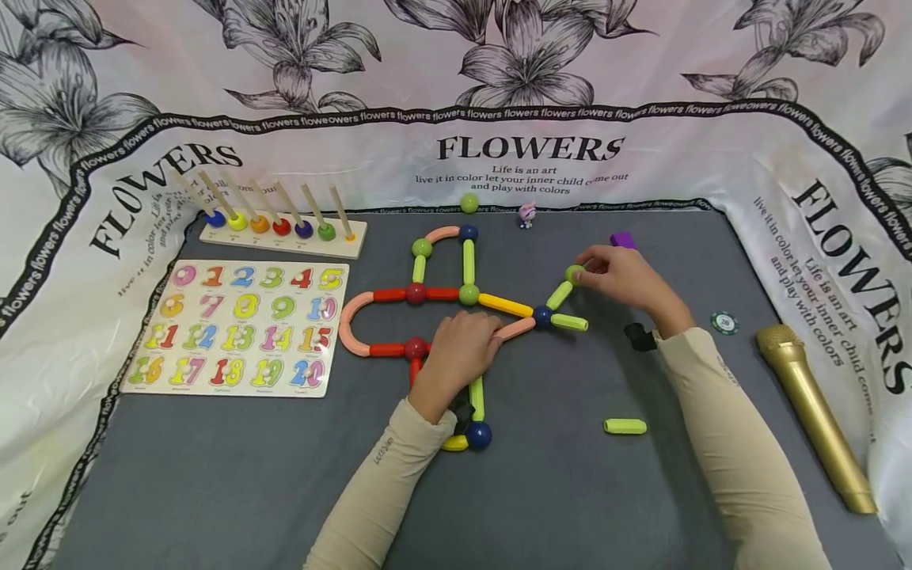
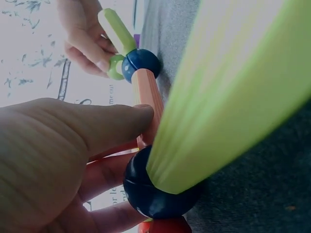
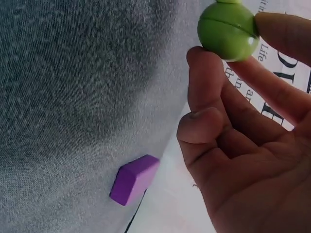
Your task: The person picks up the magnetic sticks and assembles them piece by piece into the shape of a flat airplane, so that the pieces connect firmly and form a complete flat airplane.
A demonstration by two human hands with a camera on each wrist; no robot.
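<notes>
A figure of magnetic rods and balls lies on the table. My left hand (image 1: 459,352) is over its lower middle and pinches a pink rod (image 2: 147,90) between thumb and fingers. Close by its fingers is a dark blue ball (image 2: 163,199) with a green rod (image 2: 218,121) on it. At the figure's right end, a blue ball (image 1: 543,317) joins the pink rod, a yellow rod (image 1: 506,305) and two short green rods. My right hand (image 1: 630,277) pinches a green ball (image 3: 228,31) at the tip of the upper green rod (image 1: 560,296).
A number board (image 1: 235,328) and a peg stand (image 1: 285,233) with colored beads are at the left. A loose green rod (image 1: 625,427), a purple block (image 1: 623,240), a poker chip (image 1: 724,322) and a gold microphone (image 1: 815,419) lie right. Behind are a green ball (image 1: 469,203) and a figurine (image 1: 526,214).
</notes>
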